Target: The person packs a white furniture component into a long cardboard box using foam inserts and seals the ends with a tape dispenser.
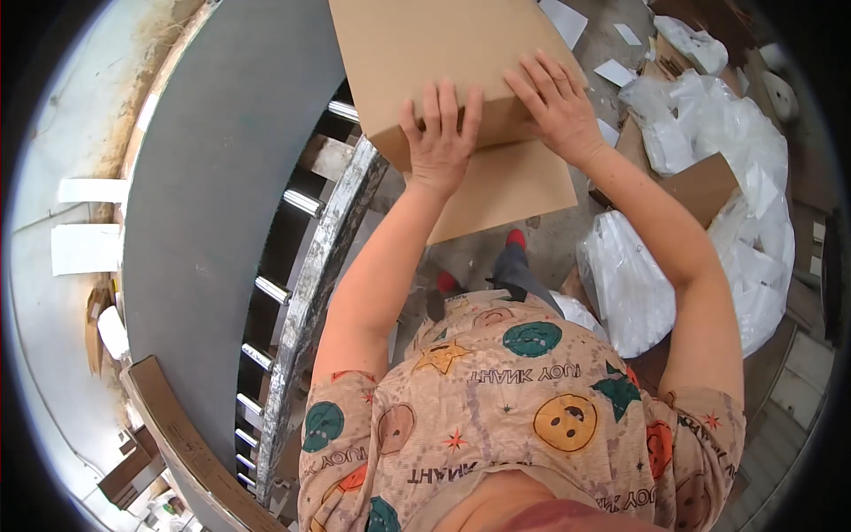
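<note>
A large brown cardboard box fills the top middle of the view, its near end facing me. From that end a flap hangs down toward the floor. My left hand rests over the box's near top edge, fingers stretched out and apart. Farther right, my right hand lies on the same edge near the corner, its fingers extended along the top face. Both palms press on the cardboard without gripping round it. The far end of the box is cut off by the picture's edge.
Left of me runs a roller conveyor with a dark grey belt, metal rollers and a worn side rail. Clear plastic bags and cardboard scraps lie on the floor at right. A long cardboard piece sits at lower left.
</note>
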A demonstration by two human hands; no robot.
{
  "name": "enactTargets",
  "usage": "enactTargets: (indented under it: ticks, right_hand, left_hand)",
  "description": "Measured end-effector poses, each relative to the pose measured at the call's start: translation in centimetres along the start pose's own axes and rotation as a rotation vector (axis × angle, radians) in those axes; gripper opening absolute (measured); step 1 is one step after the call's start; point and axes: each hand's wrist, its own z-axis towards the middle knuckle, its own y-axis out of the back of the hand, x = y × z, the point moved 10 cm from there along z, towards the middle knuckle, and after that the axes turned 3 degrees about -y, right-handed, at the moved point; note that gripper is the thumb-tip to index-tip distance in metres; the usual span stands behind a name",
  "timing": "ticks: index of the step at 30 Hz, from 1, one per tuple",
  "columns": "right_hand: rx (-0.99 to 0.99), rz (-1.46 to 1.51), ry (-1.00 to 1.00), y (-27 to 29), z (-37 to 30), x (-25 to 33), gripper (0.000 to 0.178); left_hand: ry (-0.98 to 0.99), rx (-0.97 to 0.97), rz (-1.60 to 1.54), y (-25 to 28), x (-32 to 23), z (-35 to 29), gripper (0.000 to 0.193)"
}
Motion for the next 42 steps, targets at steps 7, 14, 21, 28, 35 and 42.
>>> enactTargets:
  ticks: [7,14,21,28,35,42]
  right_hand:
    - [0.877,1.679,-1.285,-7.0,-21.4,14.6,0.029]
    - [0.101,2.262,-1.503,-9.7,-17.5,11.4,0.034]
    - [0.330,2.179,-1.592,-6.2,-12.2,8.7,0.031]
    - [0.728,2.182,-1.421,-6.9,-6.4,5.6,0.038]
    - [0.955,1.972,-1.240,-5.4,-6.5,5.5,0.043]
    - [0.370,1.467,-0.713,0.9,11.0,-2.9,0.032]
  left_hand:
    - [0.004,-0.032,0.012,0.1,-0.5,-1.8,0.091]
    - [-0.007,-0.012,0.032,0.7,0.3,-2.7,0.093]
    - [-0.001,0.043,0.028,2.1,0.9,-2.3,0.089]
    - [-0.056,0.187,-0.360,5.8,5.3,-1.0,0.095]
    - [-0.161,0.319,-0.262,3.4,5.7,0.5,0.099]
    - [-0.157,0.398,-0.264,3.7,6.4,-1.3,0.096]
